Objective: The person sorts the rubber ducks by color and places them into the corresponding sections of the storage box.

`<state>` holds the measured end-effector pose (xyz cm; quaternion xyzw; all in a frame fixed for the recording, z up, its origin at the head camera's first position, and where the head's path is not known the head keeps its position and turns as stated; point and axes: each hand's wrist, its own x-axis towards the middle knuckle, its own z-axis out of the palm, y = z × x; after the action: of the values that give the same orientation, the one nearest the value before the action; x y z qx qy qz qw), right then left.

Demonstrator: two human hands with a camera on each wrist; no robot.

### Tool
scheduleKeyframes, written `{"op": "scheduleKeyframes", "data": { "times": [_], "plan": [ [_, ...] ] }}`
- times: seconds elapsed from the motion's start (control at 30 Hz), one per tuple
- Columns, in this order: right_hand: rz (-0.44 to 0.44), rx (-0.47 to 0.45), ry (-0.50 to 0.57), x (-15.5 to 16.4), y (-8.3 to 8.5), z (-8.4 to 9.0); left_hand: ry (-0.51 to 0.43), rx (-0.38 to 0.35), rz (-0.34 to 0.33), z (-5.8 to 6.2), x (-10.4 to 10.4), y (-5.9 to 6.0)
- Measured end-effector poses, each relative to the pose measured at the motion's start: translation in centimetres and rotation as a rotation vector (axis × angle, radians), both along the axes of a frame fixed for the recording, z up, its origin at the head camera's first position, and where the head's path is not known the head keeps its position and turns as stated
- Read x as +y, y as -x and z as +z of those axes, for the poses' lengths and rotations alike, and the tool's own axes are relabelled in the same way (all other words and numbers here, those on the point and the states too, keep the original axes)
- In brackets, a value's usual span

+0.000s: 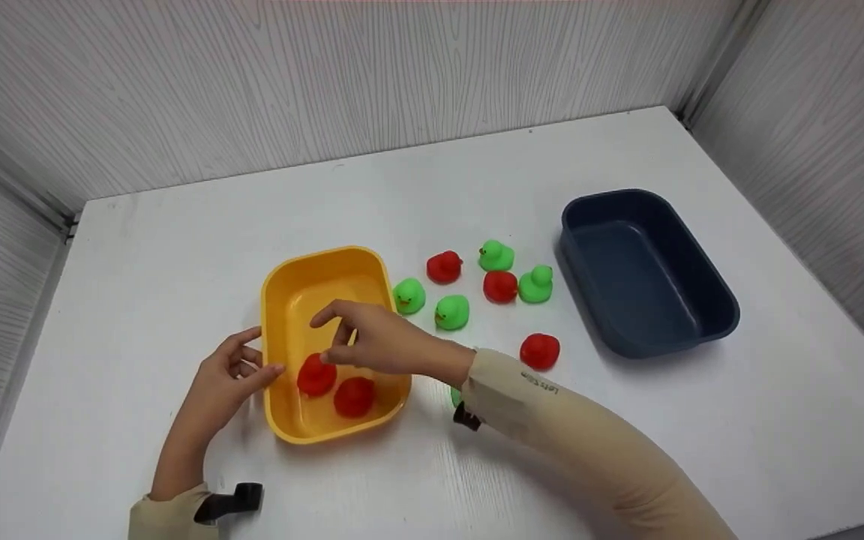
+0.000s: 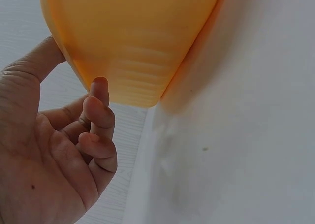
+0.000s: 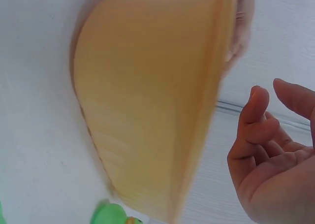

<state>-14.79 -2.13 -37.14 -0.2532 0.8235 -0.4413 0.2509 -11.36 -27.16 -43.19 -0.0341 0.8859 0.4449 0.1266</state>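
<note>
A yellow tub [image 1: 325,264] stands on the white table and holds two red ducks [image 1: 316,375] [image 1: 354,397]. My left hand [image 1: 248,360] grips its left rim, thumb over the edge and fingers curled against the outer wall; the left wrist view shows the left hand [image 2: 93,106] against the tub's wall [image 2: 133,42]. My right hand [image 1: 325,339] hovers over the tub just above the nearer red duck, fingers relaxed and empty. In the right wrist view the right hand [image 3: 268,150] has a bare palm beside the blurred tub [image 3: 147,111].
Right of the tub lie several green ducks [image 1: 452,312] and three red ducks [image 1: 539,351]. One green duck [image 1: 456,395] is mostly hidden under my right wrist. An empty dark blue tub [image 1: 642,225] sits at the right. Grey walls enclose the table.
</note>
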Motion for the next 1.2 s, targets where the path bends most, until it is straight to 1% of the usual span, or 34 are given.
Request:
{"op": "scheduleKeyframes", "data": {
  "times": [0.17,0.37,0.5,0.6,0.7,0.8,0.9,1.07,1.2],
  "plan": [
    [0.009,0.008,0.068,1.5,-0.5,1.6,0.004,-0.007,0.006,0.0,0.0,0.0],
    [0.090,0.049,0.168,4.7,-1.0,4.4,0.006,0.005,0.001,-0.1,-0.1,0.0],
    [0.121,0.058,0.218,7.0,-1.3,6.1,0.013,0.008,0.003,-0.1,-0.1,0.0],
    [0.118,0.072,0.237,8.8,-1.4,7.1,0.009,0.007,0.006,-0.1,-0.1,-0.1],
    [0.108,0.113,0.243,10.9,-1.4,7.7,0.000,0.008,0.011,-0.1,0.0,-0.1],
    [0.077,0.145,0.239,13.3,-1.3,7.7,-0.004,0.013,0.016,0.0,0.1,-0.1],
    [0.017,0.150,0.214,15.5,-1.2,7.2,-0.007,0.015,0.019,0.0,0.1,-0.1],
    [-0.103,0.126,0.147,18.8,-1.0,5.4,-0.016,0.005,0.017,-0.2,0.1,-0.1],
    [-0.158,0.123,0.093,20.8,-1.0,3.8,-0.008,-0.003,0.013,-0.3,0.0,0.0]
  ]
}}
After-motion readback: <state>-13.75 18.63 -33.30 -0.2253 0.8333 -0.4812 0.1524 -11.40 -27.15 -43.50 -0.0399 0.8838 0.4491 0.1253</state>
